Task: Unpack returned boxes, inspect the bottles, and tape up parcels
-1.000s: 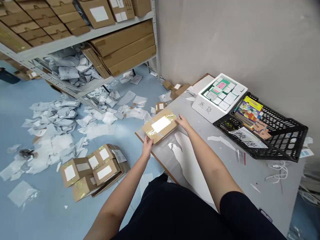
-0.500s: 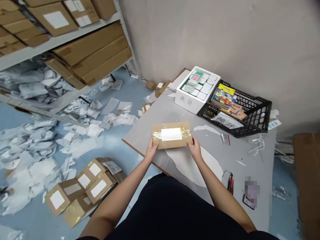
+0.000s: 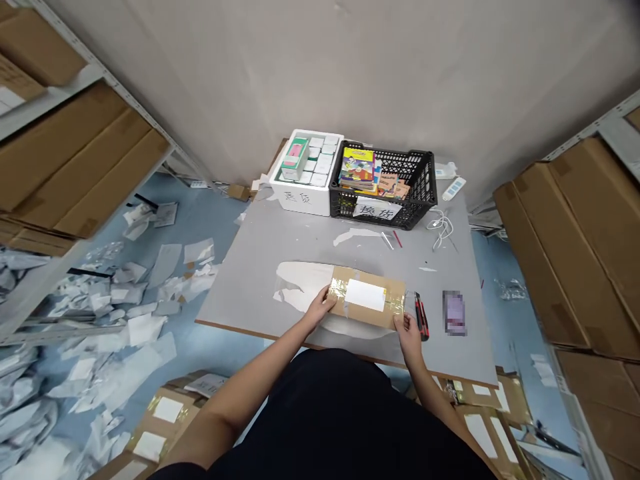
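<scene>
A taped cardboard box [image 3: 367,319] with a white label is held over the near part of the grey table [image 3: 240,280]. My left hand [image 3: 320,305] grips its left end, and my right hand [image 3: 409,333] grips its lower right corner. Both hands have their fingers closed on the cardboard. Just right of the box lies a red and black utility knife [image 3: 421,317]. Beneath the box is a bare whitish patch [image 3: 295,277] on the tabletop. Further right lies a phone [image 3: 455,312], blurred by pixels.
At the table's back stand a white foam box [image 3: 306,203] of small cartons and a black crate [image 3: 423,180] with booklets. A white cable [image 3: 441,230] lies right. Torn packaging [image 3: 145,327] litters the floor at left. Cartons [image 3: 167,410] sit below the table; shelves flank both sides.
My view has turned to the right, so the table now sits more central. The box, still in both hands, has moved right across the table, closer to the utility knife, and is tilted slightly.
</scene>
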`<state>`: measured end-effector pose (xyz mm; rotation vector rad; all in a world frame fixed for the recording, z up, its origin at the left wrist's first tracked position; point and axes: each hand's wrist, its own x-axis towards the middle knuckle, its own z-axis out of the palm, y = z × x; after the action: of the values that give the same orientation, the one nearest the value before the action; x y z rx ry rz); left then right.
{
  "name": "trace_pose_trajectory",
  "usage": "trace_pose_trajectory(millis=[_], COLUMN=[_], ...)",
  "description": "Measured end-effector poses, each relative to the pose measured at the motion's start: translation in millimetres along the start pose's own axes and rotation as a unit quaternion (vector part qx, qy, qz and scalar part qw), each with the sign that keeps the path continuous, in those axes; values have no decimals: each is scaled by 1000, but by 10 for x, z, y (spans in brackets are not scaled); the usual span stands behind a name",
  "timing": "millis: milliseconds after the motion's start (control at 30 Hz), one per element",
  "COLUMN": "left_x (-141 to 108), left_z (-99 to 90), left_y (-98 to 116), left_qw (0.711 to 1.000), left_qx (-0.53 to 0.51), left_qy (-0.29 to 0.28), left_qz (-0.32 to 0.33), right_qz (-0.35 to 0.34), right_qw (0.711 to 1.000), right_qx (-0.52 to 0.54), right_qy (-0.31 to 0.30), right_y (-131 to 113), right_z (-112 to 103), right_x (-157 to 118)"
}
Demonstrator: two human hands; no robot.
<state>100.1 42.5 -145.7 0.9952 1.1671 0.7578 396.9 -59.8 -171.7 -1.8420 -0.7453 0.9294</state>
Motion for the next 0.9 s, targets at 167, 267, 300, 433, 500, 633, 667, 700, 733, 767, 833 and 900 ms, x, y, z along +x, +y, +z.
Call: trace_pose_trajectory(millis=[167,267,300,433,500,633,667,700,733,767,833,900], left_x=[265,423,453,439,381,272,263,265,279,306,391,498], left_z=[11,99,140,228,201,77,47,20,0,-12,-4,50], left_y=[175,360,411,488,429,169,103,49,13,-1,38,144], left_qw=[991,994,996,995,991,992,993,993,992,992,994,998], left_qx=[70,40,28,29,28,23,28,35,42,48,49,22], left_qy=[90,57,38,93,129,123,117,110,103,96,82,53], left_qz=[-75,-83,-74,-8,17,-2,-19,-37,-52,-60,-55,-33], right_qz=[82,111,111,64,38,38,50,64,77,86,90,79], right_qw=[993,981,980,980,974,977,979,981,982,983,985,985], right_qx=[57,92,97,153,199,203,190,177,164,149,123,114], right_qy=[-57,-126,-135,-106,-102,-60,-52,-51,-57,-66,-85,-107], right_y=[-170,-457,-545,-726,-688,-448,-385,-335,-302,-291,-332,-440], right_z=[-136,-77,-50,7,9,46,60,72,83,92,115,158], right_x=[411,630,668,651,578,452,449,464,498,549,689,839])
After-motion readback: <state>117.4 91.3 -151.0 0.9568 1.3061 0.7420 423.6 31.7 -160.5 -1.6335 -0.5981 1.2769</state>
